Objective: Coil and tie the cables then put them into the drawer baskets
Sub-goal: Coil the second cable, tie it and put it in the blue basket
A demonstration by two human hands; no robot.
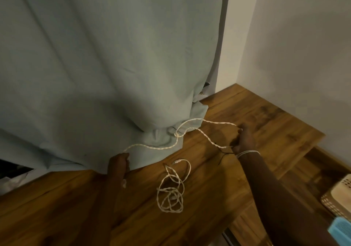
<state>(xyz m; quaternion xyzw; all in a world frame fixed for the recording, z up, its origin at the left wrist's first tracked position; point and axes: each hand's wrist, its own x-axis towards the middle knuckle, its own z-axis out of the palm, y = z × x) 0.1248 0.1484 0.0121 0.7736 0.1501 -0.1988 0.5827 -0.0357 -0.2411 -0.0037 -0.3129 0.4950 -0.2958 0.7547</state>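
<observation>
Stretching a pale braided cable (190, 135) between 2 hands above the wooden tabletop (247, 116).

Gripping 1 end in the left hand (118, 167) at the curtain (114, 55) hem, pinching 2 strands in the right hand (243, 139); crossing mid-span over the curtain; trailing slack loops on the tabletop, bare wood lying rightward.

White braided cable (190, 131) stretched taut, knotted midway, remainder tangled.
</observation>
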